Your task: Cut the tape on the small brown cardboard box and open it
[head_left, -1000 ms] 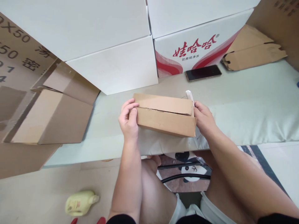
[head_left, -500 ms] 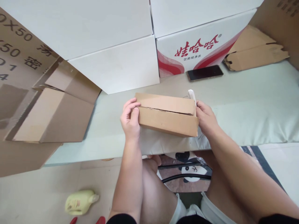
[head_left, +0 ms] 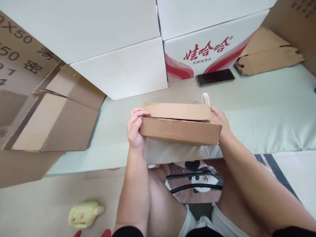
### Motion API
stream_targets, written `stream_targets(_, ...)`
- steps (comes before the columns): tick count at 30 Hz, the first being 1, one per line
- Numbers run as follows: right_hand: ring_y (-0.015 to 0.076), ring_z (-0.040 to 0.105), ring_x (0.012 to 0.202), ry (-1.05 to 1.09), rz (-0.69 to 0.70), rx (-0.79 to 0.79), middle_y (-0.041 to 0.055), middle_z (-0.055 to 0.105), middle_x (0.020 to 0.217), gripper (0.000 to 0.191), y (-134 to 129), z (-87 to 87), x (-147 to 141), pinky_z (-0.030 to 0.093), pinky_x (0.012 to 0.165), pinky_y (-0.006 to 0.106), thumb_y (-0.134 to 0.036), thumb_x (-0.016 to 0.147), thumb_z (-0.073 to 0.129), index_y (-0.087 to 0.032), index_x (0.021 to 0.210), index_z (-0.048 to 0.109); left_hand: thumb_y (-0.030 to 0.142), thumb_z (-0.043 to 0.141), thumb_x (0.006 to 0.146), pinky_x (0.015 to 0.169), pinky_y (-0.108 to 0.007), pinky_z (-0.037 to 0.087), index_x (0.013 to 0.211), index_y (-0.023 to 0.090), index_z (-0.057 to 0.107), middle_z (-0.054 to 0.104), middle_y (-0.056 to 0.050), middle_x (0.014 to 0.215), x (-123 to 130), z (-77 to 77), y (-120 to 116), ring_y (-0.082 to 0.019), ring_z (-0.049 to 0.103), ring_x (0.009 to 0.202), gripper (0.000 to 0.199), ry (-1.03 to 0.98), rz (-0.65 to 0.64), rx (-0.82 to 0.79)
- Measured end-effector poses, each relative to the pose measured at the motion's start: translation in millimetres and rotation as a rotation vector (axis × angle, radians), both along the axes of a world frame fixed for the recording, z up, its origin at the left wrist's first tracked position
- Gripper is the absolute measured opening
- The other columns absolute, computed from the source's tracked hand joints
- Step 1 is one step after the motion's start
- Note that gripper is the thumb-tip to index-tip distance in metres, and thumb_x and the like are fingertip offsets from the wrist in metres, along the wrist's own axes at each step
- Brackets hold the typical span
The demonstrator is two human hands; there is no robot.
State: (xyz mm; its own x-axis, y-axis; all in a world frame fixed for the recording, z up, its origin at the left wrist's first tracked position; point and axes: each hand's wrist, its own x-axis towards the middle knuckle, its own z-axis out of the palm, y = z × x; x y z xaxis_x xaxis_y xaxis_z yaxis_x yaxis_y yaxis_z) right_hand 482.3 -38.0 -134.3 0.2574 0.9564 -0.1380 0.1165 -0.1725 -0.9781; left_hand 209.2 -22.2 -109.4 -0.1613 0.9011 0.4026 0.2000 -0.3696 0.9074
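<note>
A small brown cardboard box is held level just over the front of the pale green cloth. At its left end, my left hand is closed, with its fingers over the top edge and along the side. My right hand is closed at the box's right end, where a flap stands slightly out. Rising between that hand and the box is a thin white strip, bent over at its top. The box hides the right fingertips and the strip's lower part. A narrow gap runs along the box's upper panels.
White cartons stand behind, one with red lettering. A dark phone lies before them. Flattened cardboard is at the right, an open carton at the left. A yellow bottle lies on the floor.
The box has turned, its front face now more toward me and its right end farther right. My right hand has shifted slightly right, and the white strip now shows a bent-over top.
</note>
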Motion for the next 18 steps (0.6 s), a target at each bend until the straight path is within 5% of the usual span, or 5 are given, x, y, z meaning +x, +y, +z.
stream_targets(8,0.0229,0.063,0.079,0.017,0.002,-0.015,0.0025,0.067,0.079,0.032,-0.2,3.6,0.6,0.043,0.062,0.032,-0.057,0.086,0.06,-0.025,0.088,0.065,0.044,0.068,0.072,0.122,-0.051,0.032,0.085,0.025,0.074,0.057,-0.005,0.149,5.5,8.7,-1.7,-0.039,0.04,0.149,0.024,-0.176,-0.089,-0.241)
stream_targets(18,0.0188,0.056,0.07,-0.068,-0.137,0.035,-0.001,0.062,0.076,0.021,3.3,7.9,3.5,0.043,0.066,0.035,-0.044,0.082,0.066,-0.026,0.09,0.061,0.041,0.073,0.067,0.125,-0.058,0.029,0.075,0.026,0.077,0.063,-0.006,0.145,6.5,10.0,-1.2,-0.041,0.04,0.15,0.017,-0.216,-0.053,-0.277)
